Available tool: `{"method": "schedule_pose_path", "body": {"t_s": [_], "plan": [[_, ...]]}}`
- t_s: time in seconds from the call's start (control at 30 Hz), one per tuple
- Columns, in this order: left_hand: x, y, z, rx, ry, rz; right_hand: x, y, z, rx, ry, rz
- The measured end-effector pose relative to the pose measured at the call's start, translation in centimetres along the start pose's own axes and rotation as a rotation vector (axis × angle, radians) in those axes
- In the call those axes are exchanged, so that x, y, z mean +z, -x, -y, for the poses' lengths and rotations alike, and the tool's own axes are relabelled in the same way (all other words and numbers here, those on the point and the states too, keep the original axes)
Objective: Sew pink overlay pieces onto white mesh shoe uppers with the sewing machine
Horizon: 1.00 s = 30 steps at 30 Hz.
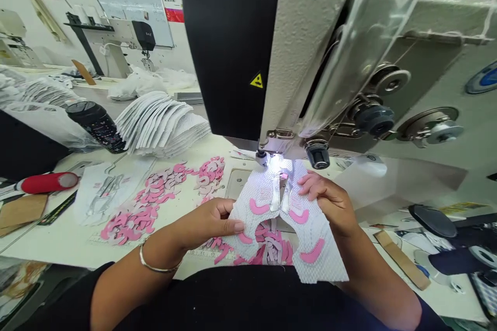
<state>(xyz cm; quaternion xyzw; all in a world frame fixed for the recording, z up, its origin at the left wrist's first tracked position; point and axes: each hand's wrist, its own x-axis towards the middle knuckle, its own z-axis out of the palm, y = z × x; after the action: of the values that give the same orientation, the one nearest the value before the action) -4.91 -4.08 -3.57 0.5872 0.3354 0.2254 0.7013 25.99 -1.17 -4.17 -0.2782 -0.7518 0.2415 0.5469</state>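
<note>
A white textured shoe upper (243, 201) with curved pink patches lies under the lit needle area of a sewing machine (306, 57). My left hand (213, 223) pinches its left edge, thumb on top and fingers underneath. On the other side, my right hand (330, 199) grips the right edge, fingertips resting on the fabric near a pink patch. One pink patch (312, 251) sits on the lower right flap. Loose pink pieces (272, 245) show through the upper's central opening and below it.
Piles of curved pink pieces (151, 196) spread over the table at left. Behind them stands a fanned stack of white pieces (159, 121) beside a dark bottle (97, 124). A red-handled tool (49, 182) lies far left. A cardboard strip (402, 258) and dark thread spool (462, 260) are at right.
</note>
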Motion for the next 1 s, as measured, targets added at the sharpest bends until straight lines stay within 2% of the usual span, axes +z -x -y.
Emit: {"method": "schedule_pose_path", "body": {"t_s": [0.1, 0.17, 0.2, 0.23, 0.3, 0.33, 0.43, 0.53, 0.7, 0.9, 1.0], "plan": [[-1.6, 0.9, -0.1, 0.001, -0.128, -0.025, 0.0, 0.3, 0.1, 0.057, -0.05, -0.038], [-3.8, 2.1, -0.2, -0.023, -0.333, -0.169, 0.0, 0.4, -0.1, 0.096, -0.089, -0.106], [-5.2, 3.1, -0.1, -0.063, -0.474, -0.311, 0.0, 0.4, -0.3, 0.11, -0.121, -0.162], [-6.6, 4.2, 0.0, -0.126, -0.632, -0.512, 0.0, 0.4, -0.7, 0.111, -0.162, -0.231], [-9.3, 6.7, 0.5, -0.404, -0.922, -0.884, 0.2, 0.4, -1.6, 0.082, -0.244, -0.379], [-10.3, 8.0, 1.0, -0.479, -0.953, -0.95, 0.3, 0.4, -2.1, 0.066, -0.267, -0.444], [-11.9, 11.0, 2.9, -0.598, -0.948, -0.966, 0.6, 0.5, -3.4, 0.101, -0.26, -0.531], [-11.8, 12.0, 4.9, -0.601, -0.954, -0.932, 0.9, 0.7, -4.0, 0.196, -0.23, -0.543], [-11.5, 10.8, 6.6, -0.558, -1.043, -0.955, 1.4, 1.0, -4.4, 0.242, -0.211, -0.56], [-11.8, 9.5, 6.2, -0.591, -1.093, -0.965, 1.5, 1.0, -4.5, 0.333, -0.209, -0.552], [-11.8, 9.0, 5.9, -0.62, -1.113, -0.967, 1.5, 0.9, -4.4, 0.355, -0.181, -0.501]]}}
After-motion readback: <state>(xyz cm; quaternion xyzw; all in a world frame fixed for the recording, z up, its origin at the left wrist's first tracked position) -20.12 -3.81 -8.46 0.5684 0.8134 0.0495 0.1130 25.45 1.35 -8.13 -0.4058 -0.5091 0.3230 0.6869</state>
